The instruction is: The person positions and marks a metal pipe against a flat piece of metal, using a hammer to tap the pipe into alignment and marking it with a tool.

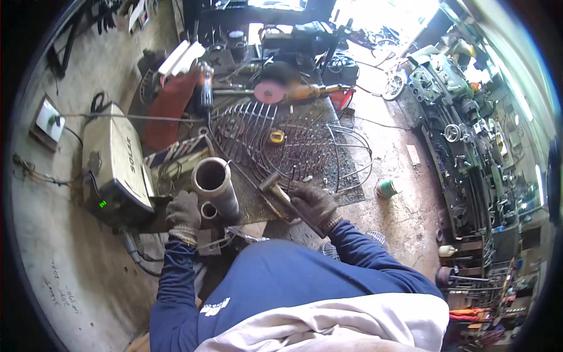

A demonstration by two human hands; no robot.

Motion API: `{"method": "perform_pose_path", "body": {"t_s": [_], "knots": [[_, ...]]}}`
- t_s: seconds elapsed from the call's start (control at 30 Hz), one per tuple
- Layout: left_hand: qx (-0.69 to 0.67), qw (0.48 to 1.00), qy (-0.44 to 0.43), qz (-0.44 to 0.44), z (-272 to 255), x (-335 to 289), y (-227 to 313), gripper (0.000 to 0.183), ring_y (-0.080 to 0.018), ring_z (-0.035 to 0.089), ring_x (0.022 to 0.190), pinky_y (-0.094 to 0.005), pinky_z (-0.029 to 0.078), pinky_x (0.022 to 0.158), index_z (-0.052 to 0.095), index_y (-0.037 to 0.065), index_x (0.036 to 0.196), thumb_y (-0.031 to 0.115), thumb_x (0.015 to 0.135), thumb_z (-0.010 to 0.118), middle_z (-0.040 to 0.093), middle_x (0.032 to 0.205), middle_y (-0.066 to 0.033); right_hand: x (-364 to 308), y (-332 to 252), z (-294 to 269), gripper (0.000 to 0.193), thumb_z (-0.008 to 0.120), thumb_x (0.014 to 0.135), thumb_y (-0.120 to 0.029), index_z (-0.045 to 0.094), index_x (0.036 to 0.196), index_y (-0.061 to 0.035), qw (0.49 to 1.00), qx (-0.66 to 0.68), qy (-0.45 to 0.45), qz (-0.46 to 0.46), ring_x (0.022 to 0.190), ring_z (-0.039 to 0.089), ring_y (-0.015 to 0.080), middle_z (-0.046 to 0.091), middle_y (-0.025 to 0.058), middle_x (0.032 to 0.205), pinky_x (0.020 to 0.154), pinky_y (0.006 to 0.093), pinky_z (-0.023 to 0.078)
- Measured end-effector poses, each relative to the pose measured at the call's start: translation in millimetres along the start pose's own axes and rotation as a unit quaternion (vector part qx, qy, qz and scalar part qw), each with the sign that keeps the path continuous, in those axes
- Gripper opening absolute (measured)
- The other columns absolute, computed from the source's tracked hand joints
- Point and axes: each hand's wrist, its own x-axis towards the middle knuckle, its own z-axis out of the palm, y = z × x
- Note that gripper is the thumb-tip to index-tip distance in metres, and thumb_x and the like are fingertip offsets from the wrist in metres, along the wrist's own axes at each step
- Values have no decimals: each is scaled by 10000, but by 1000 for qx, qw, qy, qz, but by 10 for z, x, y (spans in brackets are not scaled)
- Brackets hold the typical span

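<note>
My right hand (315, 205), in a grey-brown work glove, is closed round the handle of a hammer (271, 182), whose head points left toward the pipe. A thin dark rod (292, 174) stands up beside that hand; whether I hold it I cannot tell. On the near edge of the bench stands a wide metal pipe (231, 201), tilted, its open mouth facing up. A short narrow tube (209, 210) sits against its side. My left hand (183, 216), gloved too, is closed just left of this tube; what its fingers hold is hidden.
A cream welding machine (114, 152) stands at the left by the wall. Bent-rod wire frames (346, 154), a yellow tape measure (277, 136) and a grinder with a pink disc (269, 92) lie on the bench. A green spool (386, 188) is on the floor; a lathe (451, 132) stands right.
</note>
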Motion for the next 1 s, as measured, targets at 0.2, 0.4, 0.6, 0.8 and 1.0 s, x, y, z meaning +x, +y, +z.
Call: {"method": "perform_pose_path", "body": {"t_s": [0.2, 0.4, 0.6, 0.8, 1.0], "knots": [[34, 999, 33, 21, 270, 62, -106, 166, -348, 664, 764, -496, 512, 576, 668, 110, 870, 224, 906, 554, 640, 864, -132, -20, -38, -47, 184, 694, 916, -216, 714, 1029, -73, 1000, -14, -1, 21, 923, 680, 380, 703, 170, 965, 806, 465, 532], [315, 944, 85, 52, 233, 71, -111, 282, -349, 653, 727, -493, 497, 483, 672, 56, 903, 292, 952, 527, 614, 841, -162, -18, 37, 15, 170, 677, 930, -185, 703, 1058, -77, 1000, -15, 0, 5, 951, 681, 370, 712, 158, 989, 839, 458, 528], [138, 990, -1, -3, 581, 208, -120, 192, -307, 697, 817, -488, 548, 598, 649, 96, 1010, 264, 953, 576, 661, 968, -144, -74, 170, 205, 324, 678, 950, -162, 670, 1255, -55, 996, 66, 49, -32, 1123, 677, 344, 710, 189, 1195, 1009, 425, 511], [-150, 986, 29, -67, -340, 73, 139, 147, -371, 678, 936, -518, 536, 744, 683, 119, 980, 202, 902, 590, 652, 994, -155, -105, 430, 199, 279, 709, 954, -209, 719, 1187, -55, 999, -2, 29, -22, 1148, 680, 328, 729, 170, 1187, 1021, 418, 506], [-137, 987, -58, -60, -383, 196, 78, 147, -353, 691, 952, -491, 564, 769, 696, 133, 966, 207, 913, 581, 656, 1005, -142, -74, 485, 208, 243, 723, 936, -237, 747, 1103, -63, 999, -15, 42, -21, 988, 719, 337, 755, 155, 1036, 896, 431, 544]]}}
